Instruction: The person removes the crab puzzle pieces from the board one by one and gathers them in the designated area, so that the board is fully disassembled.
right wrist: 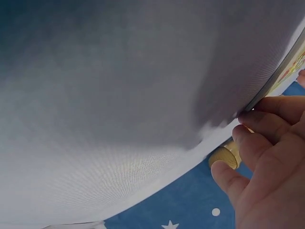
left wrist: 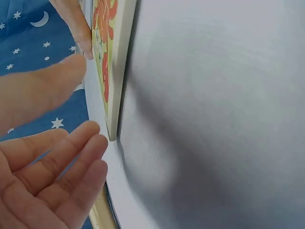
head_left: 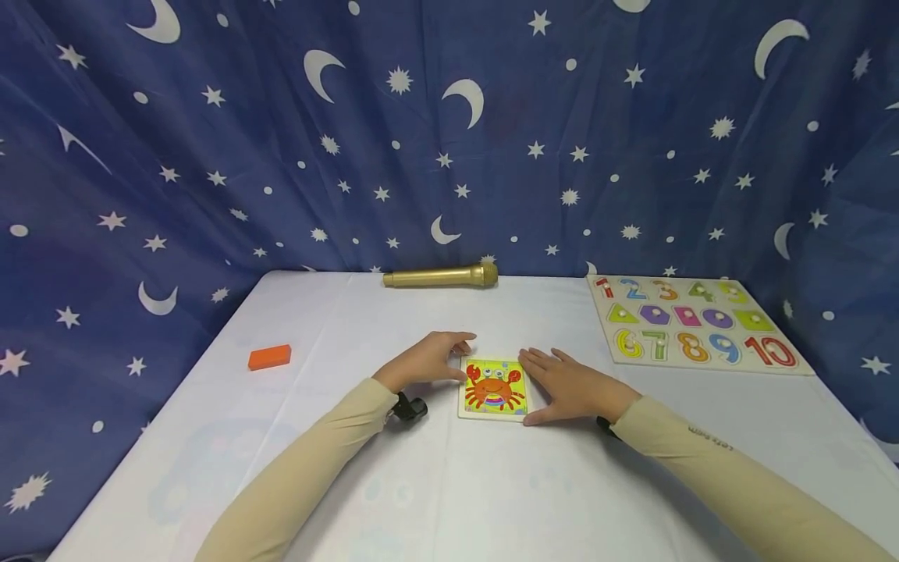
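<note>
A small square crab puzzle point(head_left: 494, 389) lies flat on the white table between the two hands. It shows an orange-red crab on yellow-green inside a pale frame. My left hand point(head_left: 434, 361) is at its left side, thumb and fingers spread apart around the upper left corner. In the left wrist view the fingers point(left wrist: 71, 167) look relaxed, close to the puzzle's edge, with nothing pinched. My right hand point(head_left: 572, 388) touches the right edge, its fingers at the upper corner and the thumb near the lower one. The right wrist view shows those fingers point(right wrist: 267, 124) loosely extended against the edge.
A gold toy microphone point(head_left: 441, 277) lies at the table's back edge. To the back right is a number and shape peg board point(head_left: 691, 324). An orange block point(head_left: 270, 357) sits on the left. A blue star-and-moon curtain point(head_left: 449, 156) hangs behind the white table point(head_left: 456, 492).
</note>
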Demonstrator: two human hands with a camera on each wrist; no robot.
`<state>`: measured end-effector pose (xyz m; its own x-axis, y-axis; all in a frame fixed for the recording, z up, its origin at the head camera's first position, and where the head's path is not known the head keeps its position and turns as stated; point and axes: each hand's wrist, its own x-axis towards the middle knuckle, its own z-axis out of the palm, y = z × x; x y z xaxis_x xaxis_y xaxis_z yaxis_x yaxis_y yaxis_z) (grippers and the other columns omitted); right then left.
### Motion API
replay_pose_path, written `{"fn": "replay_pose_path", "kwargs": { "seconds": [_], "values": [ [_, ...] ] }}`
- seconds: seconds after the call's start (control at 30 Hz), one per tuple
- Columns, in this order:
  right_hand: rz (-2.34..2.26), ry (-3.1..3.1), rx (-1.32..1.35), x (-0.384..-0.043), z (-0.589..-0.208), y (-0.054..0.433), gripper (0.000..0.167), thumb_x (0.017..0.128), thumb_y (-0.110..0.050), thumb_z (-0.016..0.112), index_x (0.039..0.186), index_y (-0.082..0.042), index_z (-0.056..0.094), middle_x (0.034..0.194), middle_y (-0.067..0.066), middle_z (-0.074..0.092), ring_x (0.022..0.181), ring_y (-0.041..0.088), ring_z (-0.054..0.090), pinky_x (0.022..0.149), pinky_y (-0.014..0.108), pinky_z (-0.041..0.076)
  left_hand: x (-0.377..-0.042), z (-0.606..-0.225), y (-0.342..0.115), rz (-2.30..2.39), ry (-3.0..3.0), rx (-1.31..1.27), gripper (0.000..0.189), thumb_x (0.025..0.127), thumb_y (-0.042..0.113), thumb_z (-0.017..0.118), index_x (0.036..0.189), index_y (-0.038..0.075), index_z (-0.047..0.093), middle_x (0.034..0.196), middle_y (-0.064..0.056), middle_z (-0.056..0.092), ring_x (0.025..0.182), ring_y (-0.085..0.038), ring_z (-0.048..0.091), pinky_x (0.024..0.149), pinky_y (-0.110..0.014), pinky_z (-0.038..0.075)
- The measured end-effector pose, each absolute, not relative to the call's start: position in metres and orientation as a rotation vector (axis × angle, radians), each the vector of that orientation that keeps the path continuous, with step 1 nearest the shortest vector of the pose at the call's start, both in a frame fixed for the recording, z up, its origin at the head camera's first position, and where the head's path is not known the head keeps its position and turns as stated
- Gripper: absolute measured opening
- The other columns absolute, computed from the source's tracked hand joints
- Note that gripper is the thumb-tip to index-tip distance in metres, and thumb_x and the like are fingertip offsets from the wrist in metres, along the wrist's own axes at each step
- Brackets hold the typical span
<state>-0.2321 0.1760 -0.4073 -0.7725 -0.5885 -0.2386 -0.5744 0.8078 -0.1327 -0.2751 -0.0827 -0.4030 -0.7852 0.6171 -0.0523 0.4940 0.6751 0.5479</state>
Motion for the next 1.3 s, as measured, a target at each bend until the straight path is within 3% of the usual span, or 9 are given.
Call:
{"fn": "replay_pose_path", "kwargs": {
  "seconds": [0.5,1.3],
  "values": [
    [-0.050,2.739,-0.889,-0.232,-0.411,0.176,0.108,0.071,-0.074,0.058,0.148,-0.005,0.025,0.155,0.013,0.025,0.144,0.029,0.021,0.116,0.053,0.016,-0.275,-0.405,-0.075,0.762,2.643,0.904,0.066,0.079,0.005,0.073,0.139,0.004,0.044,0.106,-0.006,0.065,0.096,-0.015,0.058,0.090,-0.030,0.048],
    [-0.058,2.730,-0.910,-0.233,-0.409,0.177,0.108,0.072,-0.072,0.059,0.148,-0.003,0.026,0.154,0.015,0.026,0.143,0.031,0.022,0.114,0.056,0.017,-0.272,-0.401,-0.066,0.704,2.718,0.901,0.064,0.082,0.006,0.069,0.140,0.009,0.043,0.102,-0.005,0.068,0.088,-0.012,0.059,0.084,-0.028,0.050]
  ]
}}
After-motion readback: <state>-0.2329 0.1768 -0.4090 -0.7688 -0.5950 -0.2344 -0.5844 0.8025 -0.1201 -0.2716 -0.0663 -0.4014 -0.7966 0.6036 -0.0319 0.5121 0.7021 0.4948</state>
